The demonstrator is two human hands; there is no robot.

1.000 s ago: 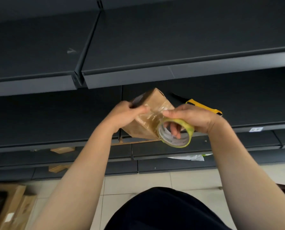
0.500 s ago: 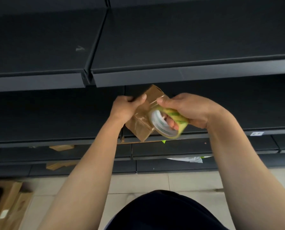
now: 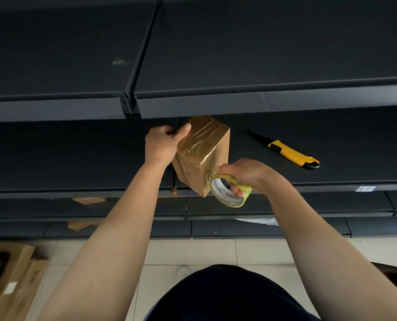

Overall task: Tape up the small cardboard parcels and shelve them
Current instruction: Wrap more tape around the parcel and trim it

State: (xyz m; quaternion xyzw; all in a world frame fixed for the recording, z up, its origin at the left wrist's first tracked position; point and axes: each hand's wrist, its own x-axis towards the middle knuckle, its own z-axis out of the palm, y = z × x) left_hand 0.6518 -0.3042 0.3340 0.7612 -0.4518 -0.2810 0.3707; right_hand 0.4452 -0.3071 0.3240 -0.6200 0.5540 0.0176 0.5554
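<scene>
Dark shelving (image 3: 262,105) was shown in tiers, with the small cardboard parcel (image 3: 202,156) held in the air before the middle shelf (image 3: 345,144), its upper end just beneath the front lip of the shelf above; a knock against that lip was judged possible if the parcel were lifted or turned. The parcel, already banded with clear tape on several faces, was gripped at its far upper end by the left hand (image 3: 162,144), thumb laid over the top face. With only one end held, it could be twisted loose by a hard pull on the tape. The right hand (image 3: 246,172) was curled through the core of the tape roll (image 3: 227,198), its thumb and forefinger pinched at the parcel's lower right edge, where the tape met the cardboard. A slack or skewed pull there was judged likely to wrinkle the strip or fold it onto itself. The yellow utility knife (image 3: 292,154) lay on the middle shelf, well apart to the right, its blade apparently extended. Since the tape seemed uncut, a hand would have to be freed to reach it, and a careless reach could meet the blade.
</scene>
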